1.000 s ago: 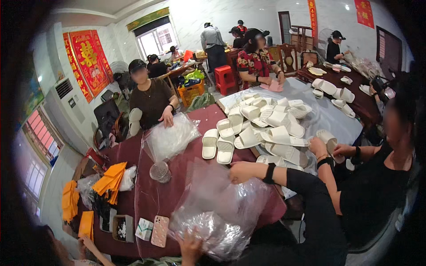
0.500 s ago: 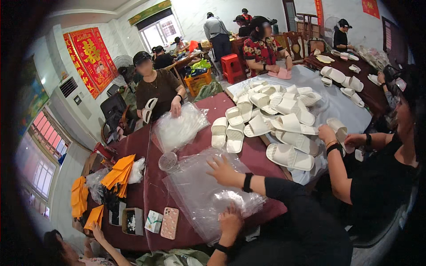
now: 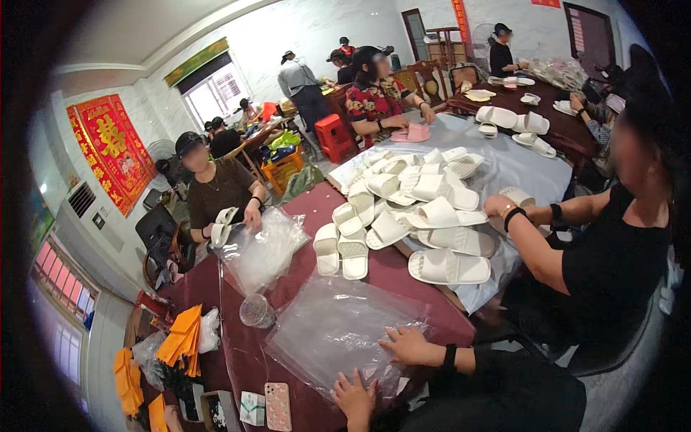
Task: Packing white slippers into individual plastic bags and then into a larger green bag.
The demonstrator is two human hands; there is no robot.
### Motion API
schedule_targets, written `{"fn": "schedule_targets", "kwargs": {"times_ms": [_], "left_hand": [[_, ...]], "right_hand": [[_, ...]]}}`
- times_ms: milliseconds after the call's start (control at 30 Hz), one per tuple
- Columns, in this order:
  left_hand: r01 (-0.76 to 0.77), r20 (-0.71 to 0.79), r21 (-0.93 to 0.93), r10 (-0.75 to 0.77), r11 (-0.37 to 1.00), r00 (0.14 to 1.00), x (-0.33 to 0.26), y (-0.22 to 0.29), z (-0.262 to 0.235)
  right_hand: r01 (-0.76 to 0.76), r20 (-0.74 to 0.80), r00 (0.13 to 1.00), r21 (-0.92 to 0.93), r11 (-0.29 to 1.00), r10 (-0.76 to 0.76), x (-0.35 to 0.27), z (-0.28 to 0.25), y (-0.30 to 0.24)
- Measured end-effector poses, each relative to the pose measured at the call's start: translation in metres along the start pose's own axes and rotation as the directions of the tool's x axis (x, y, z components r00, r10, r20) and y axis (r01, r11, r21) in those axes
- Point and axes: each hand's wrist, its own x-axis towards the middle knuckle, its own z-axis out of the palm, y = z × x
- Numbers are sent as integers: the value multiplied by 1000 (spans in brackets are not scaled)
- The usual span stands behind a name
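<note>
A stack of clear plastic bags (image 3: 317, 317) lies flat on the dark red tabletop in front of me. My right hand (image 3: 412, 347) rests on its right part, fingers spread, palm down. Nearer to me, my left hand (image 3: 354, 397) touches the bags' near edge with fingers apart. Neither hand grips anything. Just beyond the bags stands a pair of white slide slippers (image 3: 340, 252), beside a large heap of white slippers (image 3: 425, 180). A round clear tub (image 3: 257, 311) is at the bags' left corner.
A person across the table holds white slippers (image 3: 222, 227) beside another pile of clear bags (image 3: 263, 241). At right, a co-worker (image 3: 576, 245) handles a slipper. Orange packets (image 3: 181, 338), a small white box (image 3: 253, 408) and a patterned phone (image 3: 278, 407) lie to my left.
My right hand has come down and back toward me onto the bags. My left hand has flattened and opened at their near edge. The bags are spread smoother, and the whole view has shifted.
</note>
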Motion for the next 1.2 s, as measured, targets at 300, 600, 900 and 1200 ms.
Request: {"fn": "schedule_targets", "kwargs": {"times_ms": [300,600,900,1200], "left_hand": [[-86,-168,40,92,995,982,11,-8,35],[-45,-166,0,45,999,985,14,0,24],[-61,-205,-27,54,998,977,6,1,18],[-12,-168,110,31,994,985,10,5,16]], "right_hand": [[-123,-261,957,34,992,127,-15,37,-3],[-53,-359,929,107,993,88,-12,36,3],[-17,-366,929,95,995,50,-17,30,-3],[34,-690,586,545,838,425,22,-68,93]]}}
